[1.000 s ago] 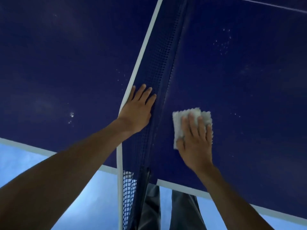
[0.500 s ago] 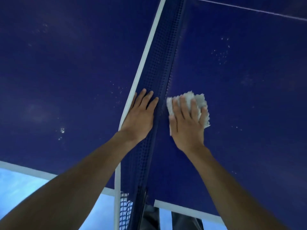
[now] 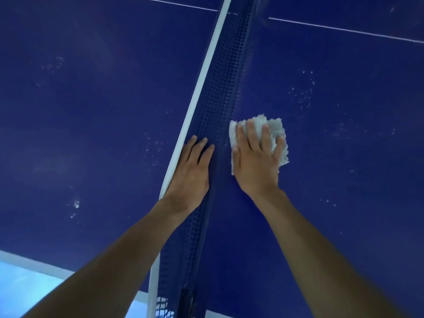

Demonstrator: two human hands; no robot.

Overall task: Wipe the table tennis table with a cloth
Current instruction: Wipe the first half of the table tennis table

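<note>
Net (image 3: pixel 215 106) barrier left; rightward open

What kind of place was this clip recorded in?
Probably a games or sports room, though little beyond the table shows: a dark blue table tennis table with white lines, a net and pale blue floor.

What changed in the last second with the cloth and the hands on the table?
The right hand slid the cloth over the table toward the net, until the cloth's edge lies right beside the net's base. The left hand stayed flat on the net, pushing it aside. Nothing was picked up or let go; white specks remain on both halves.
</note>
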